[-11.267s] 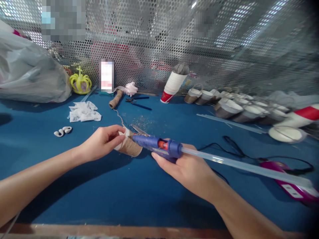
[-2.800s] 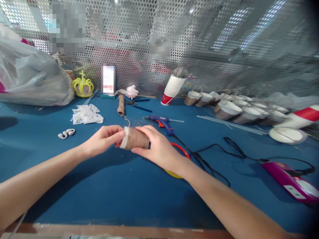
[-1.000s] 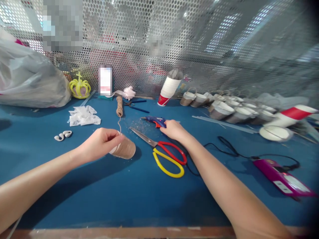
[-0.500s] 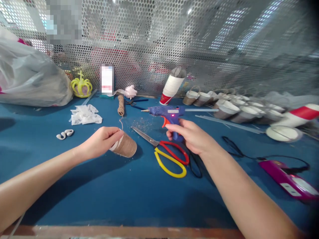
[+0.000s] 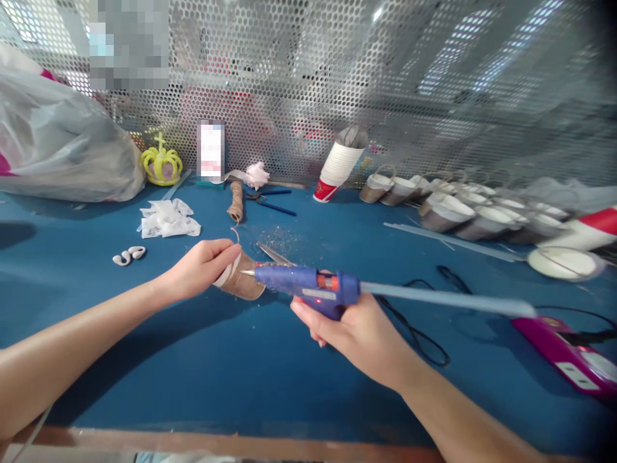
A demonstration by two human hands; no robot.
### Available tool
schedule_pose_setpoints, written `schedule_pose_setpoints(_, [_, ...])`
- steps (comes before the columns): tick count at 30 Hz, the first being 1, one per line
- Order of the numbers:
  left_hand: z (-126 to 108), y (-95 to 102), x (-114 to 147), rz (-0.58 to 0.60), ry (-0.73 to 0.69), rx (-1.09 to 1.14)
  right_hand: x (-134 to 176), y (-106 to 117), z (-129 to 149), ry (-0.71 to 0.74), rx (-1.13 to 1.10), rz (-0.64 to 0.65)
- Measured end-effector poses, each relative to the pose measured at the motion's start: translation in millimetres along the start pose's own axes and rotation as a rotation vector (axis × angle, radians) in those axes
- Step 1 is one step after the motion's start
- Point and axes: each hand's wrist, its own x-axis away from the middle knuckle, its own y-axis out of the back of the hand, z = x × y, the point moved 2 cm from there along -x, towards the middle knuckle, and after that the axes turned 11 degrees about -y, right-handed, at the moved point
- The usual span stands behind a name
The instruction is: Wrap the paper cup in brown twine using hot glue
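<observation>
Glue gun (image 5: 289, 281) swung left and nearer, tip now at twine-wrapped cup (image 5: 247, 290), left of centre; right hand (image 5: 359, 331) curled round gun's grip; left hand (image 5: 209, 267) pinching cup's pale end; gluing step underway, seemingly; next calls for steady tip, then twine (image 5: 235, 234) laid down

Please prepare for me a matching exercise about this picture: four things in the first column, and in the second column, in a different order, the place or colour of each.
1. glue gun
2. twine-wrapped cup
3. crown
4. power strip

A. yellow, beside the plastic bag
B. held in the left hand
C. magenta, near the picture's right edge
D. held in the right hand

Right pairs: 1-D, 2-B, 3-A, 4-C
</observation>
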Motion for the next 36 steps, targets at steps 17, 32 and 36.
schedule_pose_setpoints(17, [-3,-1.2,0,0.002,0.0,-0.027,2,-12,3,0.331,0.338,-0.139])
schedule_pose_setpoints(32, [-2,-1.4,0,-0.001,-0.003,-0.024,0,-13,-2,0.36,0.381,-0.149])
schedule_pose_setpoints(36, [-1,-1.3,0,-0.007,-0.007,-0.013,1,-14,-3,0.388,0.386,-0.125])
